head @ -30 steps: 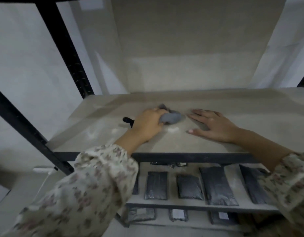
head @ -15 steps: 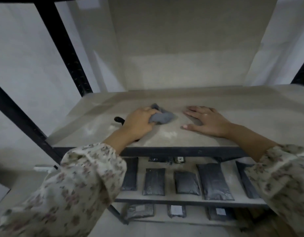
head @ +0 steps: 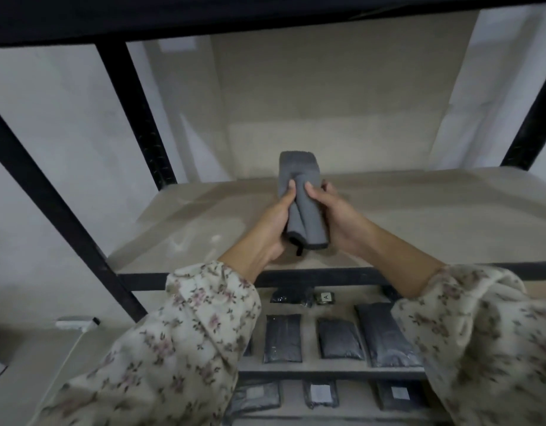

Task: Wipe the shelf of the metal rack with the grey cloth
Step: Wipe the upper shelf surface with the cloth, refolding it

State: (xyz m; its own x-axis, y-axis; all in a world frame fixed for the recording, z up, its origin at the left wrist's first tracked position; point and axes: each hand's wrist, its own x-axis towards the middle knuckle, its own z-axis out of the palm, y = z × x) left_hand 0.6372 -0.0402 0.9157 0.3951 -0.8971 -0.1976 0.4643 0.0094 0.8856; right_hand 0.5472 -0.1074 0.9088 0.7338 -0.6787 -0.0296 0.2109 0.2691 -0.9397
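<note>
The grey cloth [head: 301, 192] is folded into a long strip and held upright above the beige shelf [head: 419, 216] of the black metal rack [head: 136, 118]. My left hand [head: 273, 222] grips its left side, thumb on the front. Its right side is held by my right hand [head: 333, 216], thumb pressed on the fold. The cloth's lower end hangs just over the shelf's front part. A small dark loop dangles from its bottom corner.
Black uprights stand at the left and at the far right [head: 533, 118]. A dark beam [head: 265, 13] crosses overhead. The lower shelves hold several dark flat packets [head: 282, 338] and a small tag marked A [head: 326, 297]. A white surface [head: 72, 322] lies at lower left.
The cloth was bunched under my left hand on the shelf, with my right hand flat beside it. Now both hands have lifted the cloth off the shelf and hold it folded upright.
</note>
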